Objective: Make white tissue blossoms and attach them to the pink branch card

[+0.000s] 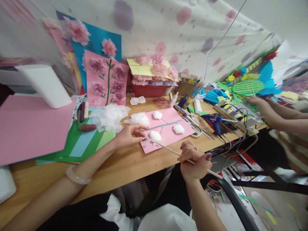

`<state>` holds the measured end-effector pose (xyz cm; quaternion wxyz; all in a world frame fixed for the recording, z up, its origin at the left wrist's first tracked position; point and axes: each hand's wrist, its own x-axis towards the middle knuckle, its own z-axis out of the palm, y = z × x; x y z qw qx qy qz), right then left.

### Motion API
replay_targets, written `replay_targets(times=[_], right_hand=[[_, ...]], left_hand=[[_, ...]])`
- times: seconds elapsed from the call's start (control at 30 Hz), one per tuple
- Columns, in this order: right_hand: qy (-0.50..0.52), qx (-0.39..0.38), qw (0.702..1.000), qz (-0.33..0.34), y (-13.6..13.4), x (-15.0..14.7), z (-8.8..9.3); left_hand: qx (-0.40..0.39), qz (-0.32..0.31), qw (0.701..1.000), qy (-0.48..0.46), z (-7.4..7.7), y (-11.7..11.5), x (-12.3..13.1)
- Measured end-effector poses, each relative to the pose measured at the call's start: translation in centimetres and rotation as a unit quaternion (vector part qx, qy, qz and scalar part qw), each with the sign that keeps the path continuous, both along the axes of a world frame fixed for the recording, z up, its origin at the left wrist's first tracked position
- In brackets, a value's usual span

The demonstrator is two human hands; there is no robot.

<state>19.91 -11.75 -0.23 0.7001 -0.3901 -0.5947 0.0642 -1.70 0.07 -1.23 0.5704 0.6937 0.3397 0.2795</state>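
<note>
A pink card [166, 128] lies on the wooden table [125, 166] with several white tissue flowers and a drawn green stem on it. My left hand [130, 135] rests by the card's near corner, fingertips pinched at the nearest white tissue flower [155, 136]. My right hand [194, 162] is closed around a thin wooden stick [168, 150] whose tip touches that same flower. A pale bangle [77, 175] sits on my left wrist.
A loose white tissue pile [109, 116], green and pink paper sheets [31, 128], a red basket [149, 90] with pink paper flowers, a blue glue gun [214, 121], scissors and a power strip crowd the table. Another person's arms [274, 115] reach in at the right.
</note>
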Motion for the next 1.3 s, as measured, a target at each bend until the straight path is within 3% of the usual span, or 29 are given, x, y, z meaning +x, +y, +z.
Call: replay_targets(times=[0.23, 0.43, 0.57, 0.9, 1.1, 1.3], right_hand=[[-0.027, 0.001, 0.999, 0.024, -0.7, -1.1, 0.9], [-0.058, -0.043, 0.997, -0.041, -0.5, -1.6, -0.3], [-0.075, -0.017, 0.997, -0.021, -0.2, -1.9, -0.7], [-0.154, 0.009, 0.988, -0.016, 0.4, -1.7, -1.5], [-0.217, 0.062, 0.974, -0.025, 0.2, -2.0, -1.6], [-0.269, 0.079, 0.959, -0.046, -0.2, -1.6, -2.7]], left_hand=[[0.019, -0.013, 1.000, -0.001, 0.2, -0.6, 1.8], [0.238, 0.034, 0.969, 0.058, -0.5, -1.4, 2.5], [0.324, 0.046, 0.941, 0.082, -0.8, -1.7, 2.8], [0.305, 0.043, 0.945, 0.107, -0.5, -2.0, 2.2], [0.283, 0.032, 0.927, 0.243, -0.7, -2.0, 1.4], [0.255, 0.002, 0.925, 0.280, -0.3, -2.2, 1.7]])
